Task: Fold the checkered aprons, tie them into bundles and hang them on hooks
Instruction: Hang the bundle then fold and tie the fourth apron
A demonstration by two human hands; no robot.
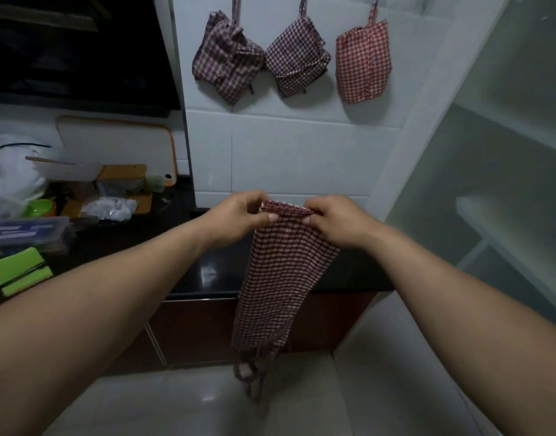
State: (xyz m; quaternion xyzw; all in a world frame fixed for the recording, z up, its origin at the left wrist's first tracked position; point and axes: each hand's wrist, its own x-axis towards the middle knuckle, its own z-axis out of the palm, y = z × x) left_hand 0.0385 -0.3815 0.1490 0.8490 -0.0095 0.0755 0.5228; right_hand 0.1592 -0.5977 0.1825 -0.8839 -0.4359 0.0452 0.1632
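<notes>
A checkered apron (286,272), folded into a long narrow strip of dark red and white, is held up by its top edge in front of the tiled wall (286,152). The left end of that edge is pinched by the left hand (235,215), with the thumb in front and the fingers curled behind the cloth. The right end is pinched in the same way by the right hand (336,221), so each grip is closed on the fabric. The strip is let hang down past the front edge of the black tabletop (207,272) and the dark red cabinet doors (201,325) below it. Its ties (248,372) are seen dangling in loops over the pale floor (302,410).

Three folded bundles are hung side by side by their straps high on the wall: a plaid bundle (226,58) on the left, a dark checked bundle (297,58) in the middle and a red checked bundle (363,61) on the right.

Further left on the tabletop, a white cutting board (113,143) with an orange rim is leaned against the wall, and a green bowl (39,207) and a clear plastic box (28,231) are set near it
</notes>
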